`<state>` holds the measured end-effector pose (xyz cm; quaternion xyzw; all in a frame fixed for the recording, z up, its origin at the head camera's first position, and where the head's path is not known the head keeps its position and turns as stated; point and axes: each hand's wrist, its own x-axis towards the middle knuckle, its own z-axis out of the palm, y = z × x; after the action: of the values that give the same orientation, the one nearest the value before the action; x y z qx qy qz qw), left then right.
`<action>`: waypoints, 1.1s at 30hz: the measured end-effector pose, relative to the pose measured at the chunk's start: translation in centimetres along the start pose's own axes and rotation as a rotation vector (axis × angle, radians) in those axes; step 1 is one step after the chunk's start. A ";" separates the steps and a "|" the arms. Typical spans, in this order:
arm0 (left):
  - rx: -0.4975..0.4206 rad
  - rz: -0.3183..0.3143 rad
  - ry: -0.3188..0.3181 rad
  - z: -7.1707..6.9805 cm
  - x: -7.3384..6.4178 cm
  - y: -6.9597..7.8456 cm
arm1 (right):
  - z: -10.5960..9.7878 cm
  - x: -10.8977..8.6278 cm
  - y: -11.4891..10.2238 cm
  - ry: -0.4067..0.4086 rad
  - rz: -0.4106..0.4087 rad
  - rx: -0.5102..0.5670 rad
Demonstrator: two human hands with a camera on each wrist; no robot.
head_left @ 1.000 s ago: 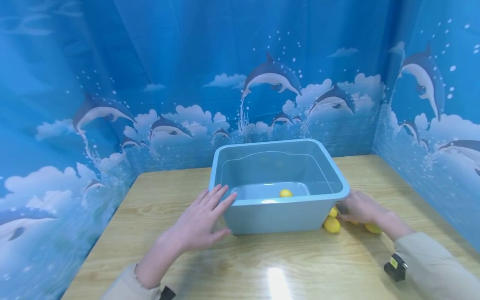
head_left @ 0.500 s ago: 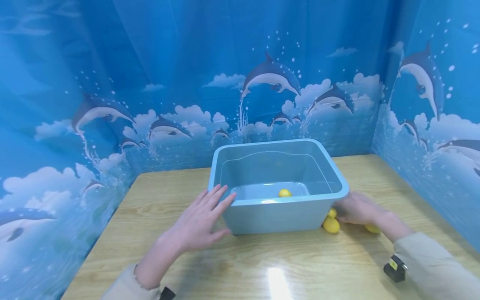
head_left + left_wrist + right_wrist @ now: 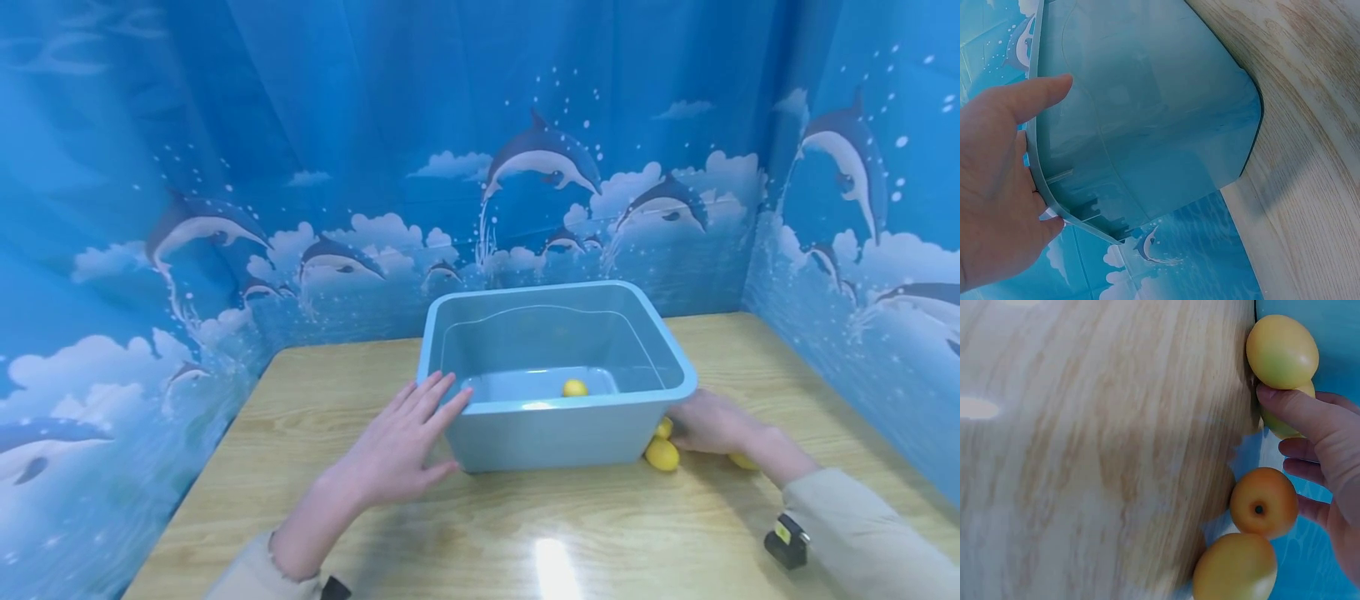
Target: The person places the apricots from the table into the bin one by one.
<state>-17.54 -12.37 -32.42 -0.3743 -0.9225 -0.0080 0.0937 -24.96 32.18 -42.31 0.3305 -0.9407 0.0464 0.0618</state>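
Observation:
A light blue plastic bin point(image 3: 547, 437) stands on the table with one yellow fruit point(image 3: 574, 388) on its floor. My left hand point(image 3: 397, 450) rests at its front left corner, fingers straight over the rim, thumb held apart. Beside the bin's right wall, my right hand point(image 3: 712, 423) reaches down among yellow fruits. In the right wrist view, its thumb and fingers point(image 3: 1297, 409) grip a yellow fruit point(image 3: 1282, 424), partly hidden behind another fruit point(image 3: 1283, 352) at the thumb tip. An orange-tinged fruit point(image 3: 1264, 503) with a dark stem spot lies below the fingers, touching a further fruit point(image 3: 1235, 569).
The wood-grain table point(image 3: 337, 383) extends around the bin. Blue dolphin-print curtains point(image 3: 375, 167) hang behind it and along both sides. A small black camera point(image 3: 787, 540) sits at the right sleeve. One fruit point(image 3: 742, 461) shows partly behind the right wrist.
My right hand has shifted slightly left toward the bin and now covers a fruit that showed under it a second ago. My left hand stays in place at the rim.

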 end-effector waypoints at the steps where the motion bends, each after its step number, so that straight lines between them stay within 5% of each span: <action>1: 0.000 -0.001 -0.001 0.0 0.0 0.0 | 0.1 0.0 0.0 0.005 -0.005 0.002; 11: -0.005 0.000 -0.003 0.1 0.0 0.0 | 0.0 -0.7 0.4 0.027 -0.019 -0.004; 19: -0.009 -0.006 -0.002 0.0 -0.1 0.0 | -0.6 -1.7 0.9 0.148 -0.091 0.008; 26: -0.012 -0.004 0.001 0.0 -0.1 0.0 | -1.7 -2.2 1.1 0.124 -0.002 0.008; 33: -0.013 -0.007 0.003 0.0 0.0 0.0 | -3.1 -2.7 1.7 0.222 -0.039 -0.053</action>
<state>-17.49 -12.39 -32.41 -0.3719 -0.9235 -0.0146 0.0926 -23.67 35.58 -39.77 0.3397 -0.9224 0.0567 0.1751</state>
